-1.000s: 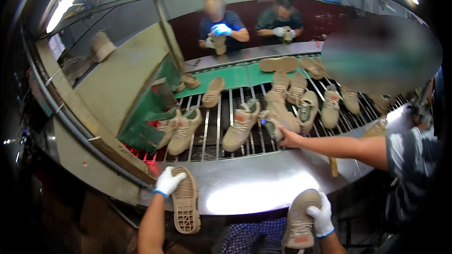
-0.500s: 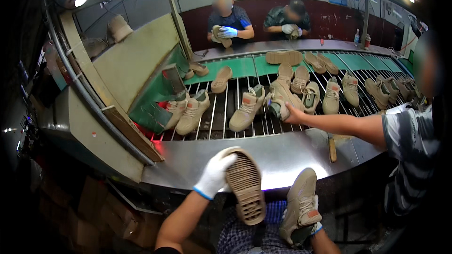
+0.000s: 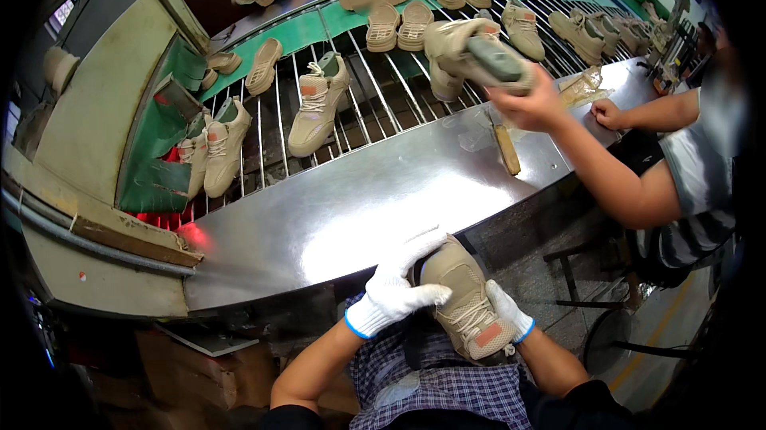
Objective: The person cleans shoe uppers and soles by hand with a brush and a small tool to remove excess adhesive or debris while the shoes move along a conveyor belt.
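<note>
A beige lace-up sneaker (image 3: 456, 290) with an orange tongue tab is held over my lap, its toe pointing away from me. My left hand (image 3: 397, 286), in a white knit glove, grips it near the toe, thumb across the front and fingers along the far left edge. Along the sneaker's right side, my right hand (image 3: 509, 312) in a matching glove holds it toward the heel; most of its fingers are hidden behind the shoe. The underside faces away, so I cannot tell how the loose sole sits there.
A metal ledge (image 3: 375, 207) borders a rod conveyor carrying sneakers (image 3: 319, 107) and loose soles (image 3: 263, 65). A wooden-handled tool (image 3: 505, 149) lies on the ledge. At right, a co-worker's hand (image 3: 531, 103) lifts another sneaker (image 3: 479, 55). Across the conveyor, a gloved person holds a sole.
My two hands have come together; the sole in my left hand has gone out of sight by the sneaker. My view has turned right. The co-worker's sneaker has been lifted off the rods.
</note>
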Available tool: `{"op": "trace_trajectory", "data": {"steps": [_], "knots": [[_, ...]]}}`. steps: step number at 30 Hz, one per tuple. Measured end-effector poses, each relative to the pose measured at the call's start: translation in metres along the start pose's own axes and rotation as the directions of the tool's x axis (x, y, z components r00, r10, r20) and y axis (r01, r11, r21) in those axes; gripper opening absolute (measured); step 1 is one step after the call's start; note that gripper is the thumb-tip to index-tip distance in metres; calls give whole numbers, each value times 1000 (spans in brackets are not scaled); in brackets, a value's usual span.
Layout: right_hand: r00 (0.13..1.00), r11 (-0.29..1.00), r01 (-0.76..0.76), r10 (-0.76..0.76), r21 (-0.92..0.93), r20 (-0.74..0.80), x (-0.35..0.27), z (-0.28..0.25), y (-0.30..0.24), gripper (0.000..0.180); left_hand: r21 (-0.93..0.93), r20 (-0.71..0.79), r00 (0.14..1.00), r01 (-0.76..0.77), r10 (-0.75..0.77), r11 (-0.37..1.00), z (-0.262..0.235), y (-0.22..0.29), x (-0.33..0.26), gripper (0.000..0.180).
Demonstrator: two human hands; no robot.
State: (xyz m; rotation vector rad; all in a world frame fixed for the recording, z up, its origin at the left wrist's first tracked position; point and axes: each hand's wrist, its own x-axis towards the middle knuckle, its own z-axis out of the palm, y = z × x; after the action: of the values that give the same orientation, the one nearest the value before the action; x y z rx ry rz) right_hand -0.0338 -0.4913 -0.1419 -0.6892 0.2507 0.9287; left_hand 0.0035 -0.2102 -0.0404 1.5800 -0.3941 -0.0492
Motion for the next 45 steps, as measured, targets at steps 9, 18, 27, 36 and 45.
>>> {"op": "trace_trajectory", "data": {"steps": [9,18,27,36,45], "knots": [[994,976,-41,62,-216,91,19,-13,-5,86,113,-47,996,76,-71,991,-10,6,-5,104],[999,950,-10,0,-311,-32,15,18,-12,59,147,-28,999,50,-46,988,-22,7,-7,98],[939,430,310,-280,-848,201,38,37,-29,30,-1,-104,985,141,-140,990,-30,89,22,85],[912,19,344,-244,-939,329,33,135,-111,54,321,-124,988,128,-92,938,-81,64,-1,101],[873,-352,319,-252,-880,417,5,166,-154,104,-18,-188,978,85,-87,996,15,-25,-108,89]]}}
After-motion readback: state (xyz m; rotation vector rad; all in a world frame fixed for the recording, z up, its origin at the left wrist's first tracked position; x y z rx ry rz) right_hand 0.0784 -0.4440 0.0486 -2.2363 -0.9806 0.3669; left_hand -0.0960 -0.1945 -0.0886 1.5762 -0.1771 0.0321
